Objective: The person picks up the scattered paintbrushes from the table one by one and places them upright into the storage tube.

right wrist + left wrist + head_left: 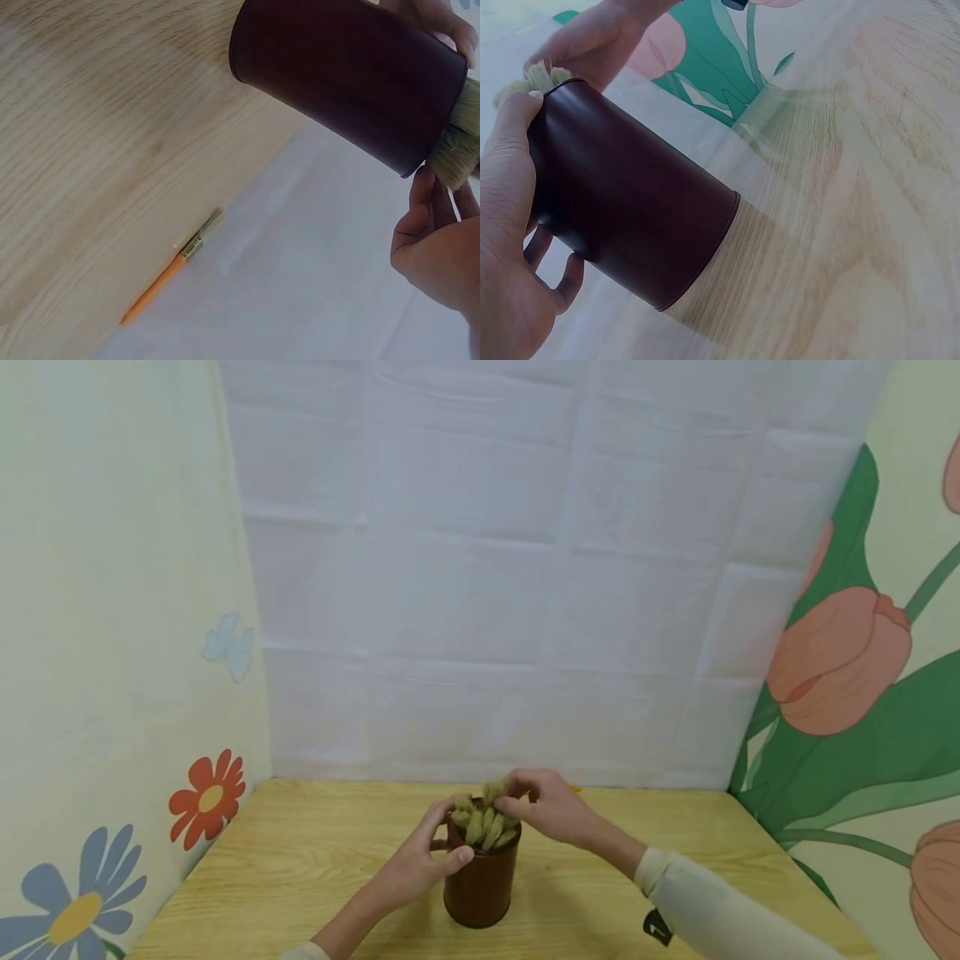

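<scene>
On the table stands a dark reddish-brown cylindrical cup, packed with several paintbrushes whose pale bristles point up. My left hand grips the cup near its rim, the thumb on the near side and fingers round the left side. At the rim's far right, my right hand has its thumb and fingers curled on the bristles of one paintbrush. In the right wrist view, the bristles and fingertips meet just beside the rim. The brush handles are hidden inside the cup.
A paintbrush with an orange handle lies at the wooden table's back edge, mostly hidden behind my right hand in the head view. White cloth hangs behind; flower-printed panels stand at both sides. A black tag is by the right sleeve.
</scene>
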{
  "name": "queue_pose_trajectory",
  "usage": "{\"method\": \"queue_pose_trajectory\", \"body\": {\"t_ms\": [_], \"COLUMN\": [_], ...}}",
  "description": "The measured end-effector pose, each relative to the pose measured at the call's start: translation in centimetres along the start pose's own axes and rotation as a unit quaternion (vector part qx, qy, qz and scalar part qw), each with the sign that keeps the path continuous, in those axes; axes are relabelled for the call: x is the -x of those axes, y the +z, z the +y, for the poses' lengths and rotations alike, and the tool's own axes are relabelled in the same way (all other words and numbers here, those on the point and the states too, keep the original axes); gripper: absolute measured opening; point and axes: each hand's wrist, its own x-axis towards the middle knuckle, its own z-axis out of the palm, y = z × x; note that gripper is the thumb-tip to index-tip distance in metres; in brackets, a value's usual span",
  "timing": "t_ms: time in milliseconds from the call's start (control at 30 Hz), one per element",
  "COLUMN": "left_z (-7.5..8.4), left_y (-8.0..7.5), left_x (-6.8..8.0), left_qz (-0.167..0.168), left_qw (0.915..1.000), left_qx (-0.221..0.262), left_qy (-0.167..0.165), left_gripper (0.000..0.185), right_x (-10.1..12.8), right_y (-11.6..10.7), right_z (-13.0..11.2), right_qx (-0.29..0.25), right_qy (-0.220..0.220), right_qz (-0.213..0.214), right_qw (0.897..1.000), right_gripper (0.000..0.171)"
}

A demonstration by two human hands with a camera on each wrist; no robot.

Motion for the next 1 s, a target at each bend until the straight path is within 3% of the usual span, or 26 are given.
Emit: {"method": "queue_pose_trajectory", "body": {"t_ms": [567,800,1000], "left_z": [-0.6,-0.6,-0.5], "left_y": [-0.2,-0.2,-0.2], "left_x": [0.0,0.0,0.0], "left_qz": [0.001,0.001,0.007], "left_qw": [0.9999,0.9999,0.9999], "left_qx": [-0.006,-0.007,-0.007], "left_qy": [0.010,0.008,0.000], "left_gripper": [0.064,0.065,0.063], "right_x": [-0.5,-1.6,-2.5], "right_y": [-0.3,-0.9,-1.0], "right_z": [0.4,2.7,5.6], "right_qx": [-0.031,-0.057,-0.077], "right_qy": [0.035,0.053,0.099], "right_qz": [0.007,0.039,0.071], "right_qw": [0.999,0.996,0.989], "right_gripper": [0.028,0.027,0.029]}}
